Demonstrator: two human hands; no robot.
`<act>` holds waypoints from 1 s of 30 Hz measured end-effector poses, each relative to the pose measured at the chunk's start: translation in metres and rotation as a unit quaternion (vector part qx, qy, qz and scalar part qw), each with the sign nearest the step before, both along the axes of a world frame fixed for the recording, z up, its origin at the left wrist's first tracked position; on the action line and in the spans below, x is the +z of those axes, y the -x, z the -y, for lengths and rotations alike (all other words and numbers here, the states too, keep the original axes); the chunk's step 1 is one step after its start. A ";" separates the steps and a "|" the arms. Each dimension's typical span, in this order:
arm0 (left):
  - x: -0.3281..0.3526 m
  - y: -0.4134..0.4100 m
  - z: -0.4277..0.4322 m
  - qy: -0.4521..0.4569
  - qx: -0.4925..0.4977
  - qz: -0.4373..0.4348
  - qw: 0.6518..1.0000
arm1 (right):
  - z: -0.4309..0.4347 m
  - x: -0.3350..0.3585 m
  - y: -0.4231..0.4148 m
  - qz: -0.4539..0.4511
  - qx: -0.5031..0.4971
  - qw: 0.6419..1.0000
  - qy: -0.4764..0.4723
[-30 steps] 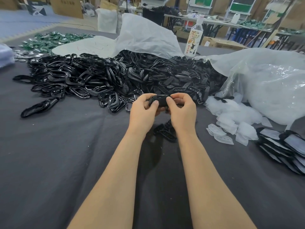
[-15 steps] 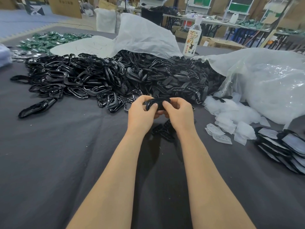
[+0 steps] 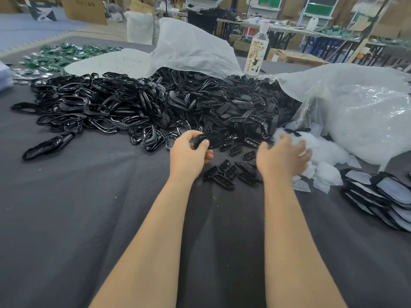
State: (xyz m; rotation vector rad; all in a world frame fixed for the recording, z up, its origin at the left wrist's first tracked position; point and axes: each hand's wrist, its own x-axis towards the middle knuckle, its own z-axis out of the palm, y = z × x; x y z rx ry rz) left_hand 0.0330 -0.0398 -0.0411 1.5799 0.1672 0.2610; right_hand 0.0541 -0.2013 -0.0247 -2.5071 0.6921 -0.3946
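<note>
1. Work centres on a black plastic casing (image 3: pixel 214 140), held just above the dark grey table (image 3: pixel 89 218) near its middle.
2. The left grip (image 3: pixel 189 155) is curled round the casing's left end, with the thumb pressed on its near face and the fingers wrapped behind.
3. The right grip (image 3: pixel 282 158) is blurred. Its fingers are loosely spread and hold nothing. It is apart from the casing and hangs over the small clear pouches (image 3: pixel 322 172).
4. Loose slotted black inserts (image 3: pixel 222 174) lie on the table between the two grips.
5. Behind them, a heap of glossy black frames (image 3: pixel 100 107) spreads toward the left edge.
6. A heap of slotted black pieces (image 3: pixel 235 112) lies beside the frames, toward the right.
7. A labelled bottle (image 3: pixel 255 54) stands near the far edge.
8. A stack of bagged parts (image 3: pixel 378 196) lies at the right edge.
</note>
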 end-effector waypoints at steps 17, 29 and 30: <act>-0.002 -0.003 0.001 0.010 0.016 -0.003 1.000 | -0.010 -0.016 -0.003 0.139 0.112 0.982 -0.052; -0.004 -0.006 0.002 0.001 0.027 -0.002 1.000 | -0.018 -0.002 -0.001 0.225 0.111 0.888 -0.386; -0.004 -0.006 0.002 0.000 0.028 -0.001 1.000 | -0.021 0.000 0.000 0.220 0.130 0.873 -0.416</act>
